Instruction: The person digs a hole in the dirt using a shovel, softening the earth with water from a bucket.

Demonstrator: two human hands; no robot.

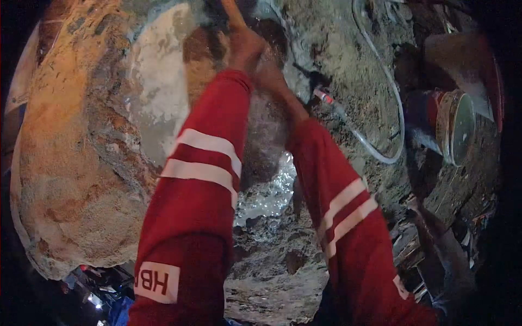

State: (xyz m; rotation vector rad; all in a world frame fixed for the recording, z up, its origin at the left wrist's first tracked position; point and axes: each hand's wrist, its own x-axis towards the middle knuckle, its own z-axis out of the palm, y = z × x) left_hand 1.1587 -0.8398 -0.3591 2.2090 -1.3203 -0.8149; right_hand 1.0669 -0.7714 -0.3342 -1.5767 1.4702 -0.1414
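Two hands are reached out past the puddle point(267, 200), in striped red sleeves point(198, 157). The stick point(232, 12) is held beyond the puddle by the left hand point(247, 48), its grip closed around the wood; the stick's far end is cut off by the view. The right hand point(272, 77) is placed close beside the left, a little nearer the puddle; its fingers are blurred, so how far that grip is closed cannot be told. Right of the puddle, a curved hose point(401, 108) is laid on rough ground, with a bucket point(461, 129) farther right. Left of the puddle, a large mound point(76, 190) is seen.
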